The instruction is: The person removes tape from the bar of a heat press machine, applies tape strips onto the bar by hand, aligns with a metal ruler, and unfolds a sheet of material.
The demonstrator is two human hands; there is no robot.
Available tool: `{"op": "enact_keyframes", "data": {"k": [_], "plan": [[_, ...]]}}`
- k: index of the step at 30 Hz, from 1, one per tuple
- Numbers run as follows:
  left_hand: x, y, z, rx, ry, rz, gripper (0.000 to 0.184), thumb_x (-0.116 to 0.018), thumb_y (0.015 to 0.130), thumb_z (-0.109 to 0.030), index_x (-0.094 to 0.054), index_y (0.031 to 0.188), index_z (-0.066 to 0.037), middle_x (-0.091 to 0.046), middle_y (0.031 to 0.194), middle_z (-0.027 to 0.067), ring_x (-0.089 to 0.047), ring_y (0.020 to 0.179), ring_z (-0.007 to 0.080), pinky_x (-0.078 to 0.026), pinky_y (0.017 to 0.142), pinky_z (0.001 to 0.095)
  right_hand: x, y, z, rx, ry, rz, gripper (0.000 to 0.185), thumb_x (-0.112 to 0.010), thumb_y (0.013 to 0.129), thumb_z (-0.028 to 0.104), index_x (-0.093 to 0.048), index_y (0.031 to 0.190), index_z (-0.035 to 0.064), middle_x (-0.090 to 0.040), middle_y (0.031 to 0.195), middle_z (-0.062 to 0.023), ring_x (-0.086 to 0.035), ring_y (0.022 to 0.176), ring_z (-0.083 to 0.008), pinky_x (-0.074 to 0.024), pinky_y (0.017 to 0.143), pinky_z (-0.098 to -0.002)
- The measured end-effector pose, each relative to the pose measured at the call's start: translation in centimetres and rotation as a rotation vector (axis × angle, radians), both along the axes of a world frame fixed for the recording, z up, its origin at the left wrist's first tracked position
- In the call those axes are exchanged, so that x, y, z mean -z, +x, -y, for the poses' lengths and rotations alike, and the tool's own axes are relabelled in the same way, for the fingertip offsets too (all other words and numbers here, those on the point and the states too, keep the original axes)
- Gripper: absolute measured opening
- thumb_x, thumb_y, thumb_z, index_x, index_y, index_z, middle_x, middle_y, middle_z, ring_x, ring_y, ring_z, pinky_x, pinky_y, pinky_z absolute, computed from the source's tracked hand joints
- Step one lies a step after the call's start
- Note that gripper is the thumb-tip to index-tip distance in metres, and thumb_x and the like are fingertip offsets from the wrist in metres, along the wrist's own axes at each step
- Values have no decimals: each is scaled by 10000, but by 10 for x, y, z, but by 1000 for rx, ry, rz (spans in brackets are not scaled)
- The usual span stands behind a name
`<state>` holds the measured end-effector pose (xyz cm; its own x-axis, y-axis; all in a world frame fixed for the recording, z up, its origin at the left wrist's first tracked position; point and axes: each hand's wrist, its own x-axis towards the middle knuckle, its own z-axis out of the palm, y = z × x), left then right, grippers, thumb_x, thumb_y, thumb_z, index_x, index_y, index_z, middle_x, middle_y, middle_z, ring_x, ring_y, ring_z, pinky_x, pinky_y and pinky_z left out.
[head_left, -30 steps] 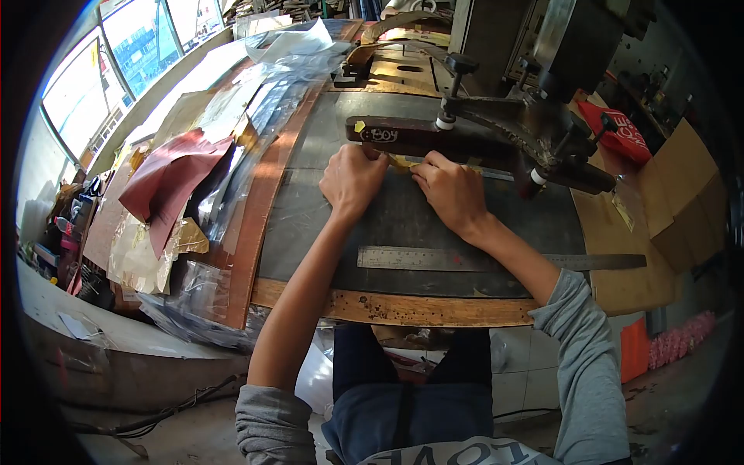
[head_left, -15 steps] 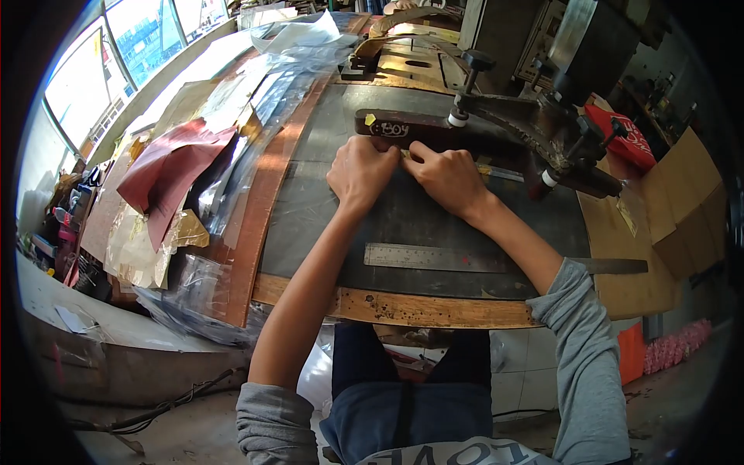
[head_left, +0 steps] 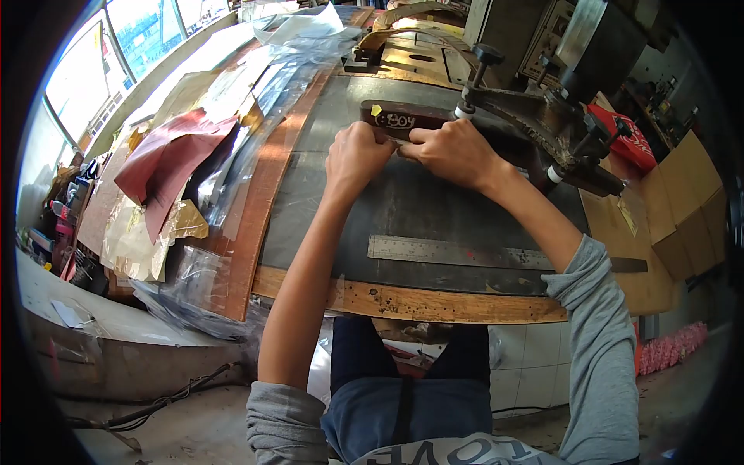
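Note:
Both hands are at the front edge of a dark bar point(head_left: 428, 121) with white hand-drawn lettering and a small yellow patch on its end. My left hand point(head_left: 358, 159) is closed in a fist, its thumb and fingertips near the bar's lower edge. Close beside it, my right hand point(head_left: 457, 153) is bent into a pinch, palm down. Anything between the fingertips is too small or hidden to make out. Beneath them lies a dark flat work surface point(head_left: 318, 225), and a steel ruler point(head_left: 434, 250) rests on it toward the wooden front edge.
A metal clamp arm point(head_left: 521, 116) with knobs reaches over the bar from the right. Red sheet material point(head_left: 174, 159) and plastic sheets point(head_left: 306, 43) are piled at left. An open cardboard box point(head_left: 686, 205) and a red bag point(head_left: 624, 136) stand at right.
My right hand has moved slightly forward, nearer the bar, and its forearm has swung a little right. My left hand stays close to the bar. The whole view has shifted slightly.

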<state>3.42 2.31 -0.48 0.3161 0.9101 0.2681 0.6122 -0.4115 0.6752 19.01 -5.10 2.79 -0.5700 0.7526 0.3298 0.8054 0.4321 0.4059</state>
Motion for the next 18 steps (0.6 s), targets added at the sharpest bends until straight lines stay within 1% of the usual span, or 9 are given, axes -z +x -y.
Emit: {"op": "enact_keyframes", "data": {"k": [2, 3, 5, 6, 8, 12, 14, 17, 18], "plan": [[-4, -7, -3, 56, 12, -20, 243, -680, 713, -275, -702, 820, -57, -670, 865, 182, -643, 854, 346, -502, 761, 432, 0, 2, 2, -19, 10, -68, 93, -547, 794, 100, -637, 783, 121, -623, 745, -25, -663, 622, -227, -533, 542, -359], [-7, -11, -3, 85, 17, -31, 241, -679, 711, -261, -696, 820, -47, -668, 861, 186, -643, 848, 345, -502, 761, 431, 1, 4, 3, 18, 11, -76, 65, -570, 795, 121, -633, 812, 122, -622, 741, -30, -657, 619, -231, -531, 541, -362], [-10, -16, -6, 130, 13, -58, 252, -670, 743, -244, -703, 870, -29, -674, 772, 159, -665, 779, 292, -509, 726, 387, 3, 7, 4, 92, 13, -94, 83, -616, 797, 163, -625, 870, 124, -618, 734, -41, -645, 613, -239, -528, 539, -367], [-13, -17, -5, 154, 12, -70, 258, -665, 759, -236, -707, 895, -20, -678, 727, 145, -676, 744, 266, -512, 708, 365, 5, 8, 4, 107, 6, -104, 70, -601, 790, 132, -624, 855, 122, -628, 729, -48, -654, 627, -242, -531, 546, -371], [-17, -19, -1, 179, 82, -83, 209, -651, 769, -189, -702, 870, -13, -669, 711, 157, -671, 721, 280, -512, 688, 368, 9, 9, 5, 142, -4, -120, 85, -571, 777, 69, -622, 826, 117, -647, 720, -63, -671, 654, -250, -538, 560, -377], [-12, -18, 3, 158, 246, -160, 184, -662, 762, -164, -691, 846, -3, -655, 718, 191, -655, 717, 318, -507, 688, 388, 12, 5, 7, 147, -34, -108, 88, -541, 816, 107, -628, 826, 122, -648, 677, -82, -670, 642, -256, -537, 555, -374], [-9, -18, 2, 154, 240, -150, 178, -664, 761, -156, -686, 840, 2, -650, 736, 203, -647, 728, 334, -504, 694, 396, 14, 4, 4, 118, -35, -69, 112, -522, 836, 128, -633, 819, 129, -646, 659, -84, -669, 632, -258, -535, 548, -371], [0, -20, -6, 140, 282, -149, 164, -657, 764, -142, -673, 824, 11, -646, 753, 207, -642, 743, 345, -501, 700, 406, 10, 4, 0, 130, -59, 43, 240, -493, 884, 160, -668, 1038, 216, -655, 693, -50, -656, 591, -231, -530, 524, -354], [0, -21, -6, 135, 305, -150, 160, -653, 766, -137, -669, 817, 14, -646, 757, 206, -642, 748, 346, -500, 702, 409, 10, 5, -1, 115, -55, 64, 235, -495, 879, 154, -665, 1031, 209, -651, 688, -50, -655, 587, -230, -529, 520, -353]]}}
